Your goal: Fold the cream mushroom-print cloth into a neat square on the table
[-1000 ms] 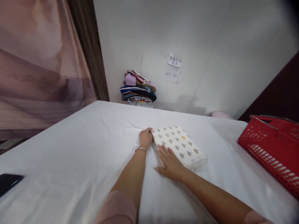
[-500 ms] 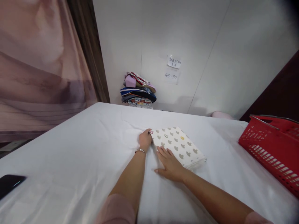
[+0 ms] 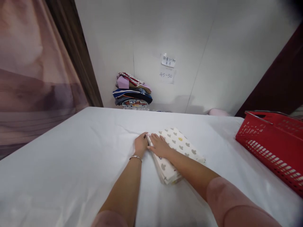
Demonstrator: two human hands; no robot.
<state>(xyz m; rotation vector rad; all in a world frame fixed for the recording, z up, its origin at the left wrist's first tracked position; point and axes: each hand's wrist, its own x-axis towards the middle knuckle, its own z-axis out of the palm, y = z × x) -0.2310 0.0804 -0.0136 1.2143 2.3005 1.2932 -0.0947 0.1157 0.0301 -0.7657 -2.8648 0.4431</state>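
A folded white cloth (image 3: 184,147) with grey mouse-head shapes and a yellow one lies at a slant on the white-covered table (image 3: 71,164). My left hand (image 3: 141,144), with a bracelet at its wrist, is closed on the cloth's far left corner; its fingertips are partly hidden. Flat on top, close to that same corner, rests my right hand (image 3: 160,146), fingers stretched out. My right forearm crosses over the cloth and hides part of it. Layered folds show along the near left edge.
A red plastic basket (image 3: 267,145) with a metal handle stands on the right. Behind the table's far edge is a stack of folded clothes (image 3: 133,91). Two paper notes (image 3: 167,75) hang on the wall, and a pink curtain (image 3: 35,78) hangs at left.
My right hand has slid from the cloth's near left edge up to the corner beside my left hand. More of the cloth's near side now shows. The view has shifted slightly right.
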